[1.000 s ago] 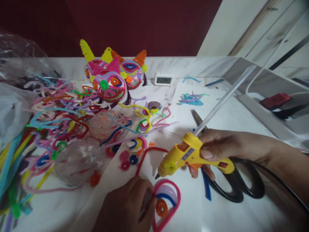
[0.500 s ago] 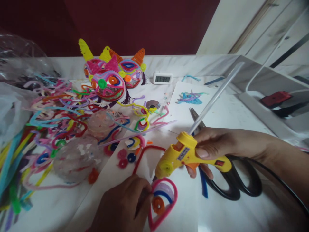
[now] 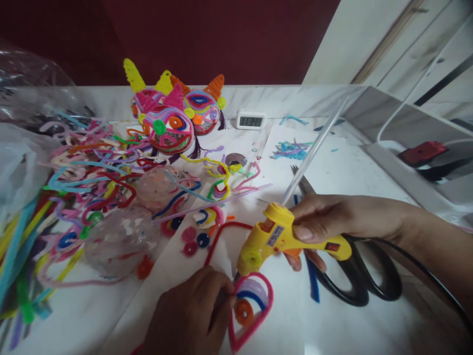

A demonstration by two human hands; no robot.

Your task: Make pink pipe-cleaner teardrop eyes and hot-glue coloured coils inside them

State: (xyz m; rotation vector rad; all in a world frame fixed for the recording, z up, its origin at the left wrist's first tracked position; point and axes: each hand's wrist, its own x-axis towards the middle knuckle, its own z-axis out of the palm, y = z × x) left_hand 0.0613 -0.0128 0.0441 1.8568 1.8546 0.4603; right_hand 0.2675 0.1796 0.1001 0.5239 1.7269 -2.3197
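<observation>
A yellow hot glue gun with a long clear glue stick in its back is held in my right hand. Its nozzle points down at the upper left edge of a pink pipe-cleaner eye shape. Inside that outline are lilac and blue arcs and an orange coil with a small bead. My left hand pinches the left edge of the eye shape, right beside the nozzle. A bent red pipe cleaner runs up from behind my left fingers.
Black-handled scissors lie under my right hand. Pink coils, clear plastic domes and heaped pipe cleaners spread leftward. Behind them stand decorated lion-like heads and a small digital clock. A grey tray is at right.
The glue gun has tilted slightly, its glue stick swinging a little to the left. The nozzle stays at the eye shape's edge, and my left hand keeps its pinch.
</observation>
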